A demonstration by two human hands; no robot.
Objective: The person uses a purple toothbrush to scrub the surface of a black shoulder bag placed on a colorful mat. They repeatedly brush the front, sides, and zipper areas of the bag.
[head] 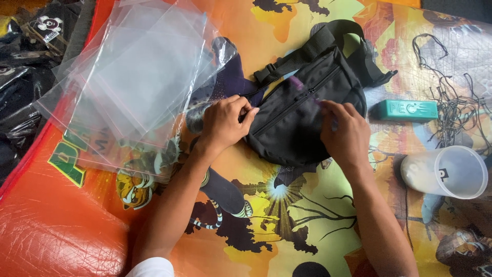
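Hands' grips [225, 123] [342, 128] pinched a black pouch [300, 120] on the colourful mat [287, 205]; a plastic cup [446, 172] lay tipped nearby.

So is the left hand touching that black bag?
Touching: the head view shows the left hand pinching the black bag at its left end.

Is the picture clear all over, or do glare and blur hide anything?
Head view: mostly sharp and evenly lit by soft light. The clear plastic bags catch pale glare that washes out the mat under them. The black waist bag is so dark its folds barely show. The right hand is slightly blurred at the fingers; the left hand is crisp. The plastic cup casts a faint shadow.
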